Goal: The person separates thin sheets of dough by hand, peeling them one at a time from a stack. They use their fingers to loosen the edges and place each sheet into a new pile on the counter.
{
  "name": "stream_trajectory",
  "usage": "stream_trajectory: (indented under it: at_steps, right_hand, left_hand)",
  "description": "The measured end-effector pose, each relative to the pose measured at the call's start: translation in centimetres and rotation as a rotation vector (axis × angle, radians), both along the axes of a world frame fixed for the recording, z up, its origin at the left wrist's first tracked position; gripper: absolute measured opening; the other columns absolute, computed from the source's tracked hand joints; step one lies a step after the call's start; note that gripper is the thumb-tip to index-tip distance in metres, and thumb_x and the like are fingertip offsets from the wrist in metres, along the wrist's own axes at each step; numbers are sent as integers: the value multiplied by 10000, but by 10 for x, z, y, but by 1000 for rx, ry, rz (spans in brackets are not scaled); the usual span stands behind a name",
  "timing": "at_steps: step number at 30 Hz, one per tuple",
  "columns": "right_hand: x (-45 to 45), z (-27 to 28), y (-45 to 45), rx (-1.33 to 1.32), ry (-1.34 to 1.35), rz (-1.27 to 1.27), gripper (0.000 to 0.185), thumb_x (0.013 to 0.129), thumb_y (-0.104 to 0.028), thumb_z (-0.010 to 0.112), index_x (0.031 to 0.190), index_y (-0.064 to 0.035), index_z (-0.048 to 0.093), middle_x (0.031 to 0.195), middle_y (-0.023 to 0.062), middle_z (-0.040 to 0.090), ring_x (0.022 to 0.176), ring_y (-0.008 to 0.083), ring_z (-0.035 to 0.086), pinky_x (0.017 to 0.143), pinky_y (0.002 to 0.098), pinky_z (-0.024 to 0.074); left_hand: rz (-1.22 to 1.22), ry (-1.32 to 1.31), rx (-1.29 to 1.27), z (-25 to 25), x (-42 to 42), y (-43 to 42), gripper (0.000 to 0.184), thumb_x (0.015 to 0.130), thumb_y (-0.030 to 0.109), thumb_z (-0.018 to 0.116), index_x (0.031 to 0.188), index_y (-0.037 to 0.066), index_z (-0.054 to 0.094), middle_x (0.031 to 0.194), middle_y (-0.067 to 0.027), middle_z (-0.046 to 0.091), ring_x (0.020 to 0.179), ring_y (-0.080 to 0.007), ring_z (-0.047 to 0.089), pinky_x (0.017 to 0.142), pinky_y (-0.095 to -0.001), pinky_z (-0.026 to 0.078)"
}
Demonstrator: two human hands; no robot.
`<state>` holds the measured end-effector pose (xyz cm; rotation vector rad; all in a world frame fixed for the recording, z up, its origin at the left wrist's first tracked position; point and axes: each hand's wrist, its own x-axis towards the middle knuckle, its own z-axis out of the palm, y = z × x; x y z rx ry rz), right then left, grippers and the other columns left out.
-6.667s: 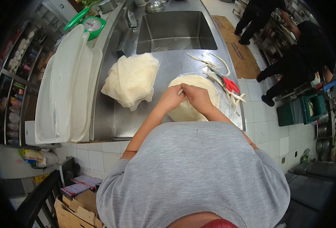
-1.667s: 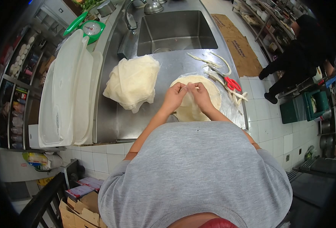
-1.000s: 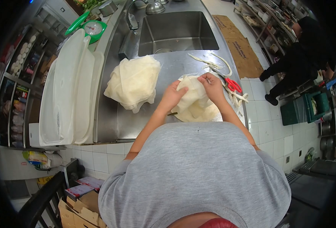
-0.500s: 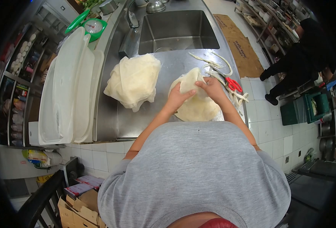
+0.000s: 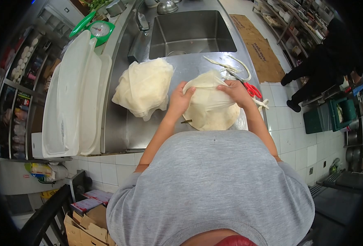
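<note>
A thin pale dough sheet (image 5: pixel 208 91) is stretched between my two hands, raised over a round stack of similar sheets (image 5: pixel 218 119) on the steel counter. My left hand (image 5: pixel 182 98) pinches its left edge, and my right hand (image 5: pixel 235 92) grips its right edge. A small dark strip (image 5: pixel 186 121) pokes out at the stack's left side. Left of my hands lies a heap of folded pale sheets (image 5: pixel 142 88). Red-handled scissors (image 5: pixel 252 90) rest just right of my right hand, among pale dough strips (image 5: pixel 241 65).
Beyond the counter (image 5: pixel 138 133) top is a steel sink (image 5: pixel 193 35) with a faucet (image 5: pixel 142 20). White plastic tubs (image 5: pixel 72 98) stand at left, near a green scale (image 5: pixel 101 29). A person in dark clothes (image 5: pixel 325 61) stands at right, near a green bin (image 5: pixel 312 121).
The sheet has come up off the stack and is spread wider. My hands have moved apart, the left leftward and the right rightward. One of two people at right has left the view.
</note>
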<state>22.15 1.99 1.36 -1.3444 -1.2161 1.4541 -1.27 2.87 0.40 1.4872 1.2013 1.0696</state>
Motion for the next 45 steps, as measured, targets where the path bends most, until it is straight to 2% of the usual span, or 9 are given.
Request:
stream_trajectory:
  at_steps: [5, 11, 14, 18, 23, 29, 33, 42, 45]
  right_hand:
    - [6, 5, -3, 0, -94, 60, 276, 811, -233, 696, 918, 20, 668, 761, 44, 650, 649, 104, 583, 603, 245, 462]
    - [10, 19, -8, -5, -186, 227, 266, 807, -232, 697, 909, 12, 672, 756, 21, 650, 648, 100, 573, 620, 242, 456]
    - [12, 17, -4, -68, -133, 193, 270, 826, -244, 673, 946, -3, 661, 814, 9, 650, 695, 91, 568, 657, 240, 450]
    - [4, -29, 6, -41, 231, 20, 327, 853, -276, 634, 1044, -13, 616, 965, 34, 637, 844, 74, 557, 743, 221, 427]
    - [-28, -61, 0, 34, 17, -67, 618, 774, -381, 719, 1177, 55, 545, 1079, 121, 617, 1020, 184, 562, 877, 284, 434]
    - [-20, -9, -15, -170, -64, 309, 482, 733, -242, 756, 1089, 46, 608, 980, 103, 649, 862, 176, 615, 786, 286, 476]
    - [-2, -4, -8, -114, -99, 276, 378, 751, -177, 715, 1046, 41, 624, 945, 89, 655, 804, 152, 619, 734, 278, 486]
    - [-6, -10, -4, -254, 641, 52, 333, 772, -138, 674, 1034, 49, 588, 915, 94, 650, 771, 163, 646, 691, 279, 540]
    - [-13, 3, -10, -317, 402, -19, 398, 757, -158, 713, 1074, 46, 585, 950, 98, 652, 815, 170, 644, 731, 284, 526]
  left_hand:
    - [-20, -32, 49, 7, -3, 1, 245, 828, 231, 656, 914, 7, 607, 751, -93, 640, 680, -173, 593, 643, -306, 468]
    - [-223, 426, -25, 14, -3, -3, 301, 811, 259, 668, 982, 14, 633, 884, -160, 666, 817, -273, 648, 713, -348, 488]
    - [-223, 403, 50, 20, 0, -6, 327, 828, 227, 665, 1080, 24, 612, 1010, -117, 653, 925, -157, 605, 800, -290, 465]
    - [-191, 62, 24, -9, 11, 3, 349, 870, 213, 613, 1151, 18, 547, 1017, -103, 638, 927, -160, 590, 811, -298, 459]
    - [-48, -277, -79, -18, 26, 5, 272, 889, 193, 583, 1069, -6, 538, 938, -105, 633, 855, -148, 588, 757, -283, 466]
    - [-112, -77, -65, -23, 18, 13, 212, 887, 174, 581, 997, -3, 545, 907, -97, 636, 819, -120, 584, 714, -269, 467]
    - [-116, -46, -56, -5, 9, 13, 276, 841, 212, 646, 973, -13, 556, 895, -109, 647, 797, -142, 599, 695, -285, 479]
    - [-226, 165, -86, 12, 3, 6, 446, 710, 199, 761, 1041, -26, 567, 942, -141, 651, 868, -209, 628, 761, -327, 495]
    - [-240, 156, -79, 5, 0, 10, 394, 734, 144, 720, 1060, -16, 564, 970, -128, 647, 878, -192, 614, 774, -311, 483]
